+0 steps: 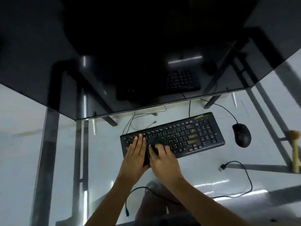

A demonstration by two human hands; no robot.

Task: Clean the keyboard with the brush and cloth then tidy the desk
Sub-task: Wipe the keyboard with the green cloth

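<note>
The black keyboard [192, 136] lies slightly askew on the glass desk [101, 160]. My left hand [136, 152] rests flat on its left end, fingers stretched out over the keys. Beside it, my right hand [162, 159] grips a dark cloth [152, 142] bunched against the keys on the left half of the keyboard. The cloth runs down between both hands to the keyboard's front edge. A brush [295, 154] with a pale wooden handle and brownish bristles lies at the far right edge of the view, away from both hands.
A black mouse [241, 135] sits right of the keyboard, its wire running back under the large dark monitor [146, 46]. A loose USB cable [222, 168] curls at the front right, another black cable [127, 212] lies near my forearms. Thin wires trail behind the keyboard.
</note>
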